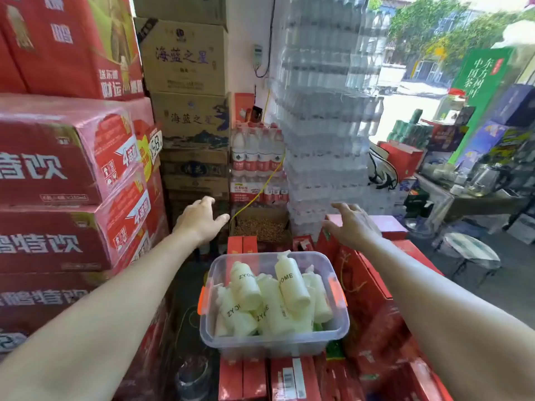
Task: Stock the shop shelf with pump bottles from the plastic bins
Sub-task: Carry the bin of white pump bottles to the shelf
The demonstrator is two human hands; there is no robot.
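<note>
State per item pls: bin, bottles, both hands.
clear plastic bin: lid off, sitting on red cartons, holds the bottles.
pump bottles: in the bin, piled at angles, none gripped.
left hand: open, empty, held out beyond the bin.
right hand: open, fingers spread, empty.

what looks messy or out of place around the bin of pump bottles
The pump bottles lie jumbled in the clear plastic bin, heaped at mixed angles rather than in rows; one bottle rests tilted on top of the pile. No spill or damage shows. The left hand and right hand are open, holding nothing.
</note>
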